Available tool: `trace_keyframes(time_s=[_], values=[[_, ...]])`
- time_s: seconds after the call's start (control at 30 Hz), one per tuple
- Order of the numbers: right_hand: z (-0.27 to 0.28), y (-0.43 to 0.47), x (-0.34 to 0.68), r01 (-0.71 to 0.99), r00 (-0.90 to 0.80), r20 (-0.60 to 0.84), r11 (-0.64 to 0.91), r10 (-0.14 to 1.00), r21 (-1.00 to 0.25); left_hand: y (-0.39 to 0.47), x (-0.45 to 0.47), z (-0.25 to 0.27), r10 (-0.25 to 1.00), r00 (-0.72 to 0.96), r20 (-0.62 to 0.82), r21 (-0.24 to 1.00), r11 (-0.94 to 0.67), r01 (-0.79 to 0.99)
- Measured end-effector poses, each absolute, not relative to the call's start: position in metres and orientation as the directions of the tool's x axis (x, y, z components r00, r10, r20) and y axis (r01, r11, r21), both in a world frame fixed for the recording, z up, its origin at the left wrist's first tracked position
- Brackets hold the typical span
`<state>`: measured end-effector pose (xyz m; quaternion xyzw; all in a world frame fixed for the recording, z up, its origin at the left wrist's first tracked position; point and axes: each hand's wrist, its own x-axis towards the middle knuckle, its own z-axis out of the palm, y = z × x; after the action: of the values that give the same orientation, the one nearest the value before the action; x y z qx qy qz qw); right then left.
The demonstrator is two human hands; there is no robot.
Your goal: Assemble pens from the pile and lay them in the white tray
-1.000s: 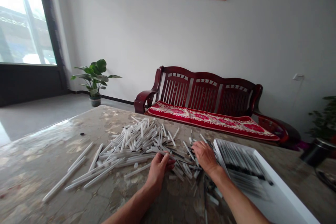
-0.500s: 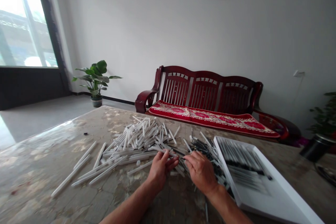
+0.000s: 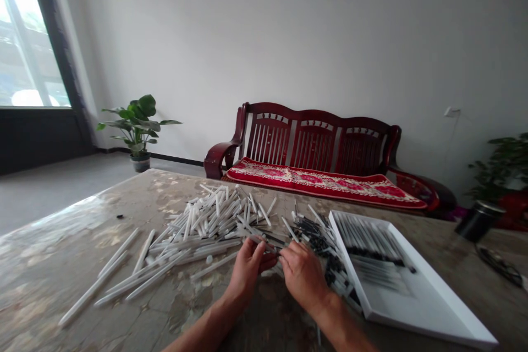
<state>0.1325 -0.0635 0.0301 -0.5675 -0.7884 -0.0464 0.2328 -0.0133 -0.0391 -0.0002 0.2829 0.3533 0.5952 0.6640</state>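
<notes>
My left hand (image 3: 248, 264) is closed round a slim pen-like stick, mostly hidden by the fingers. At the stick's right end, my right hand (image 3: 303, 269) pinches with thumb and fingers at a dark tip; the two hands nearly meet. Behind and left of them spreads a heap of whitish translucent tubes (image 3: 206, 219), with several longer ones (image 3: 93, 289) lying apart on the left. Small black parts (image 3: 311, 231) are piled beyond and beside my right hand. To the right stands a shallow white tray (image 3: 437, 302) with rows of clear sticks with black ends (image 3: 371, 234) in it.
Everything lies on a patterned tabletop (image 3: 165, 319). A black cylindrical container (image 3: 480, 221) and a dark cable (image 3: 501, 267) are at the right. One small black piece (image 3: 119, 216) rests far left. Beyond the table are a red wooden bench (image 3: 315, 143) and a potted plant (image 3: 138, 126).
My hands have come closer together, and the left fingers have closed more round the stick. The whole view has swung slightly to the right. Heap and tray look unchanged.
</notes>
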Motion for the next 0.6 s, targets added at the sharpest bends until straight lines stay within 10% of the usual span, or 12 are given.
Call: trace_keyframes(time_s=[0.6], values=[[0.046,-0.055,0.091,0.391,0.041,0.581,0.522,0.813,-0.758,-0.048,-0.008,0.004,0.965,0.155,-0.214,0.725,0.263,-0.637]])
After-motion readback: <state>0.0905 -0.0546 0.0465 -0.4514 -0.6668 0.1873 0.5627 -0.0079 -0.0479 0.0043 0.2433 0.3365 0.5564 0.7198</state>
